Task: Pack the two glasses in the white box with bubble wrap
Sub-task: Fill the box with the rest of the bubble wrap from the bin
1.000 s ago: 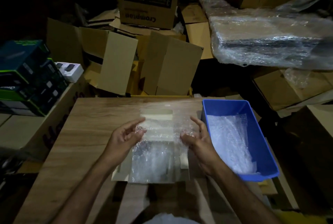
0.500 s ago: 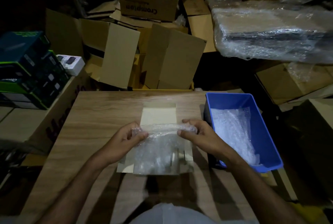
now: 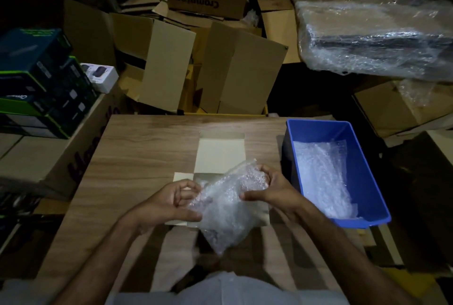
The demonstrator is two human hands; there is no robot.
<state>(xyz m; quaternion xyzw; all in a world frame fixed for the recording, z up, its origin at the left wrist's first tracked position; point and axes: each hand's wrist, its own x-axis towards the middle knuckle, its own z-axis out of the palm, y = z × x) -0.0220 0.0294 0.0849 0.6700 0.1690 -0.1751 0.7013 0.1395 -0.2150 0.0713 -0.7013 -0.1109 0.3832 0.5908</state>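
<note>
Bubble wrap point(image 3: 228, 204) bunched up between both hands, lifted above the open white box point(image 3: 220, 155) on the wooden table point(image 3: 137, 157). Left hand point(image 3: 169, 201) has its thumb and fingers curled round the near-left edge of the bundle, fingertips pinching the plastic. Right hand point(image 3: 272, 189) grips the far-right end, fingers wrapped over the top, thumb pressing in from the near side. The bundle runs on a slant from the right fingers down past the left fingers, its loose tail hanging toward the person's chest. Whether a glass sits inside the wrap, I cannot tell; the plastic is too cloudy.

Beyond the fingertips lies the box's long flap, flat on the table, and its side flaps poke out beside and under both hands. Just outside the right knuckles stands a blue bin point(image 3: 367, 182) with more bubble wrap point(image 3: 321, 174) lying in it. Past the table edge, brown cartons point(image 3: 240, 71) lean together, and a plastic-wrapped package point(image 3: 375, 35) sits far right.
</note>
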